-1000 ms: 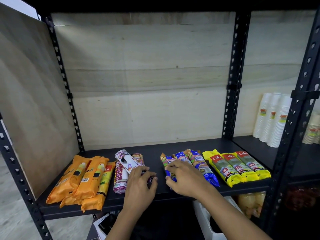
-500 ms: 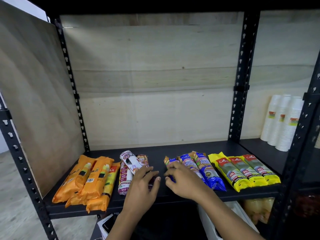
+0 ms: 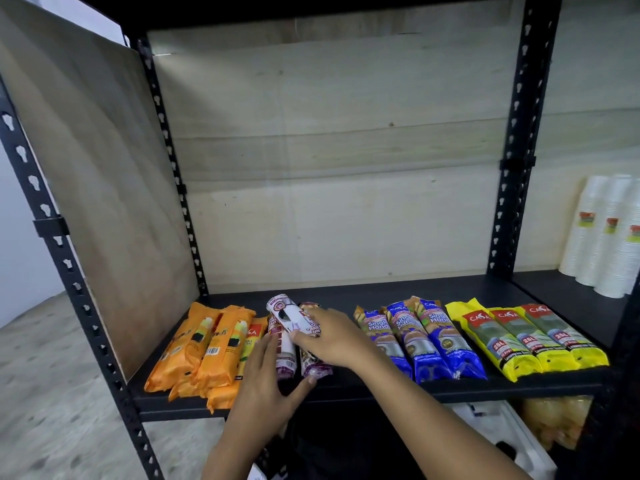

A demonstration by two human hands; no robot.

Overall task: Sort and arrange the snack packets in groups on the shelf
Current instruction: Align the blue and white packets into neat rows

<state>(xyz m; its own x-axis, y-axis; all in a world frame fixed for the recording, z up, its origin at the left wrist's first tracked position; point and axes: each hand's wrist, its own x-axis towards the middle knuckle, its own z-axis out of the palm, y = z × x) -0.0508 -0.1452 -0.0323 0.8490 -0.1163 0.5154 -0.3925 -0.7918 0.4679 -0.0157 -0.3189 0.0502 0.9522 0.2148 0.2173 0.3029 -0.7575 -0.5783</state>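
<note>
Four groups of snack packets lie along the front of the black shelf [image 3: 381, 289]: orange packets [image 3: 204, 348] at the left, white and maroon packets [image 3: 287, 355] beside them, blue packets [image 3: 419, 341], then yellow packets [image 3: 519, 337] at the right. One white and maroon packet [image 3: 282, 313] lies tilted on top of its group. My right hand [image 3: 332, 337] reaches across from the right and grips this top packet. My left hand [image 3: 266, 379] is spread at the front ends of the maroon packets, fingers along their left side and thumb under the right one.
A plywood panel [image 3: 90, 202] closes the left side and pale boards [image 3: 346, 168] the back. Black perforated posts [image 3: 516, 161] frame the bay. Stacks of white paper cups [image 3: 609, 237] stand on the neighbouring shelf at right. Below are a white box [image 3: 502, 441] and a clear bag [image 3: 554, 424].
My right hand has left the blue packets and moved left onto the top white and maroon packet. My left hand slid back to the packets' front ends. The blue packets now lie straight.
</note>
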